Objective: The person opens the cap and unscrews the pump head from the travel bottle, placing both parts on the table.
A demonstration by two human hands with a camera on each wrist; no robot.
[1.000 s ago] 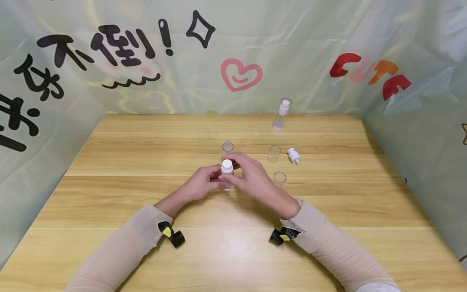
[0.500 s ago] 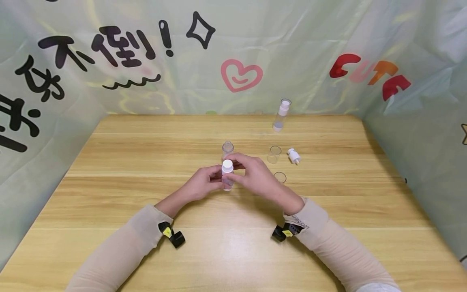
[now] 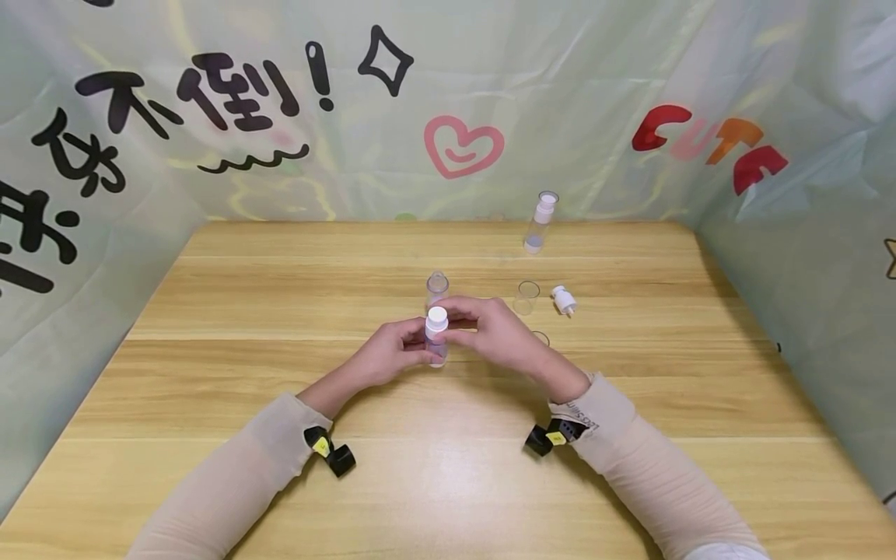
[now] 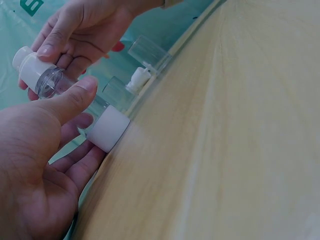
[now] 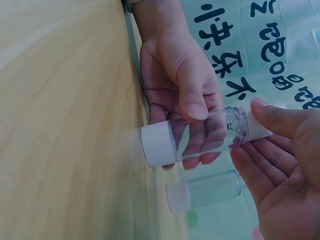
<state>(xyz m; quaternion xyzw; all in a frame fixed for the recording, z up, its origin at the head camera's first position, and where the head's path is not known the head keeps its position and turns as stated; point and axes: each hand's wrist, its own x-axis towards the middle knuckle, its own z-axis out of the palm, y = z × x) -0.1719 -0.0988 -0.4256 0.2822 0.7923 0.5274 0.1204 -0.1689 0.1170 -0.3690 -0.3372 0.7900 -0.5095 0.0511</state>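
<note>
A clear bottle with a white base [image 5: 159,144] stands upright at the middle of the table, topped by a white pump head [image 3: 437,316]. My left hand [image 3: 387,354] grips its clear body [image 5: 202,134] low down, thumb on one side and fingers on the other. At the top, my right hand [image 3: 500,334] pinches the white pump head between thumb and fingers. Whether the pump head sits fully down on the neck [image 4: 50,82], I cannot tell. Just behind, a second clear bottle [image 5: 212,191] with a white base stands with no pump head on it.
Right of the hands, a white pump head [image 3: 564,300] lies on its side beside a clear cap [image 3: 526,298]. Another clear cap [image 3: 541,337] is mostly hidden by my right wrist. Farther back stands a bottle [image 3: 539,224] with pump and cap on. A printed curtain [image 3: 560,93] encloses the table.
My right wrist and forearm have swung a little to the right and away, covering more of the near clear cap. The left hand and the bottle have stayed in place.
</note>
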